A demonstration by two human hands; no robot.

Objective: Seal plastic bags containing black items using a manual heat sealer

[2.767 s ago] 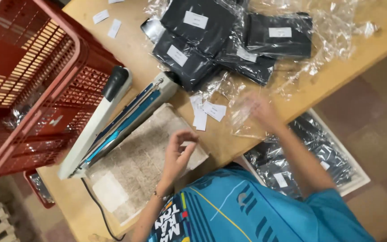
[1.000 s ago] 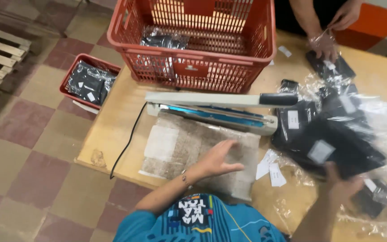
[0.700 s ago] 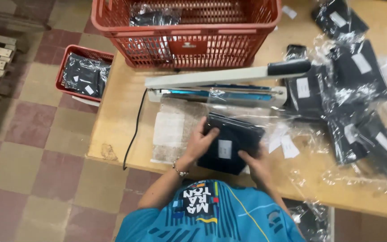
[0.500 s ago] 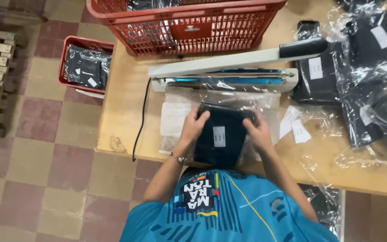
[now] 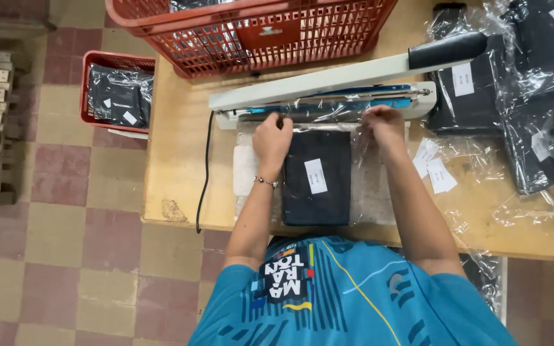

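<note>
Both hands pinch clear plastic bag (image 5: 328, 115) mouth: left hand (image 5: 272, 138), right hand (image 5: 383, 125) | folded black garment (image 5: 317, 176) inside | white lever-arm heat sealer (image 5: 328, 90) open | risk: fingertips near bar, wrinkled film could seal crooked

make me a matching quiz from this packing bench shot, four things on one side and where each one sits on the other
Things:
1. left hand
2. right hand
3. large red basket
4. small red crate

Places:
A. on the floor, left of the bench
B. at the bag's upper left corner
C. on the bench behind the sealer
D. at the bag's upper right corner

Pairs: 1-B, 2-D, 3-C, 4-A
</note>
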